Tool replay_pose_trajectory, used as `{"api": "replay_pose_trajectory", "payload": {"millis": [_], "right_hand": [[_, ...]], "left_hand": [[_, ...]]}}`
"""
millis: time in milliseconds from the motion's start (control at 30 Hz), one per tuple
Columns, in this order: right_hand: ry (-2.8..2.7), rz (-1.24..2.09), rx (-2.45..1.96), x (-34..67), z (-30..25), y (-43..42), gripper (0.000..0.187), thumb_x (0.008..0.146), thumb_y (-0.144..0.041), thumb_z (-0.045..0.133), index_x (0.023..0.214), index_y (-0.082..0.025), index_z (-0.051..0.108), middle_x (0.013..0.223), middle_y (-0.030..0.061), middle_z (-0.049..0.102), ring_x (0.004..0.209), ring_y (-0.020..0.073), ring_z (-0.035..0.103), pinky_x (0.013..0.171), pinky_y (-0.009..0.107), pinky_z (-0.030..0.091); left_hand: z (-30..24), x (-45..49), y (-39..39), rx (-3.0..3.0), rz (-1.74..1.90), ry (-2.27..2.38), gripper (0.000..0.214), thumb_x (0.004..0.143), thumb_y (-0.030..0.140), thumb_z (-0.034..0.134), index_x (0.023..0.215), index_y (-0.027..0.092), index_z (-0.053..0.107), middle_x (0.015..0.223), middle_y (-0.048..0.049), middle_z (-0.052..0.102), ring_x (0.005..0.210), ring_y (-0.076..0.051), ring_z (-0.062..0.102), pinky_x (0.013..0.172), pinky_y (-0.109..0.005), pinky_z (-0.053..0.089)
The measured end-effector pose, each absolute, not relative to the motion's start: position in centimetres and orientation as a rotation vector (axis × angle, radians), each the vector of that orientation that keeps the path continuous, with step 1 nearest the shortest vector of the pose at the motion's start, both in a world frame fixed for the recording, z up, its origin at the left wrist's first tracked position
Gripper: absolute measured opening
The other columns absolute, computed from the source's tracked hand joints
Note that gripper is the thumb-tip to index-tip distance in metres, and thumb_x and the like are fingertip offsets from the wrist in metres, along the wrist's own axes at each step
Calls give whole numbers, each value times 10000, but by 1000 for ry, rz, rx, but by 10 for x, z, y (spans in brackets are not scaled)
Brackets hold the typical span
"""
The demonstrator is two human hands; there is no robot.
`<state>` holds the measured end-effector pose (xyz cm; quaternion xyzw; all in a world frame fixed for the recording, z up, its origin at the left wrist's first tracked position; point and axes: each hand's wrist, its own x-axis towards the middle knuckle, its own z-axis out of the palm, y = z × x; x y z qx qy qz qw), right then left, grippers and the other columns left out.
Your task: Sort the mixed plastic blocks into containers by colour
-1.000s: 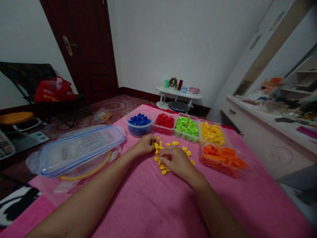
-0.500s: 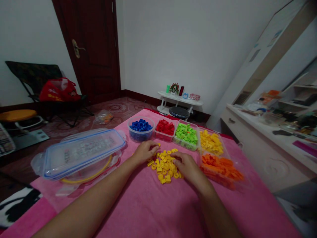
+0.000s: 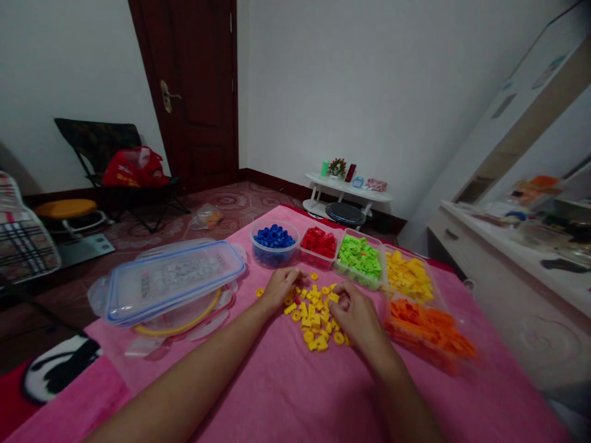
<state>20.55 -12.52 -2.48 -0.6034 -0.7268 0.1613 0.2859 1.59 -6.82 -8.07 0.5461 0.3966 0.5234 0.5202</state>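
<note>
A loose pile of small yellow building blocks, some of them round with a hole, lies on the pink cloth. My left hand rests at the pile's left side, fingers curled down and pressed together; what they hold, if anything, is hidden. At the right side, my right hand bends its thumb and index finger round a yellow block at the fingertips. Among the yellow ones a small red piece shows near my left fingers. Single round yellow pieces lie beyond the pile and left of my left wrist.
Behind the pile stand tubs of blue blocks, red blocks, green blocks and yellow blocks. An orange-filled tub is beside my right forearm. Stacked clear lids lie at the left.
The view has turned left, so everything sits further right. The yellow pieces look more spread out, and a red piece now shows among them. Both hands stay at the pile.
</note>
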Motion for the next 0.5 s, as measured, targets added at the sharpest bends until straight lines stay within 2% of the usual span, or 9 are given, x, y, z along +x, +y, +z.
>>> {"api": "replay_pose_trajectory", "payload": {"millis": [200,333,500], "right_hand": [[-2133,297,-1559,189,-33,-134,360,829,-221,493,1164,-238,622,993,60,619,850,171,590,750,269,430],[-2201,193,-1555,175,-25,-136,268,867,-287,507,1057,-248,694,969,74,603,928,192,573,805,282,424],[-2381,64,-1676,143,-11,-127,192,840,-249,543,878,-210,727,953,100,657,905,212,601,741,292,433]], "left_hand": [[-84,14,-63,1240,1308,876,517,863,542,446,911,86,683,760,-110,696,679,-178,642,640,-267,461],[-82,13,-65,1245,1302,843,546,870,561,424,907,79,678,752,-105,685,686,-178,641,652,-271,467],[-81,12,-67,1232,1296,832,557,871,569,420,918,76,675,767,-98,684,704,-172,638,672,-275,472]]}}
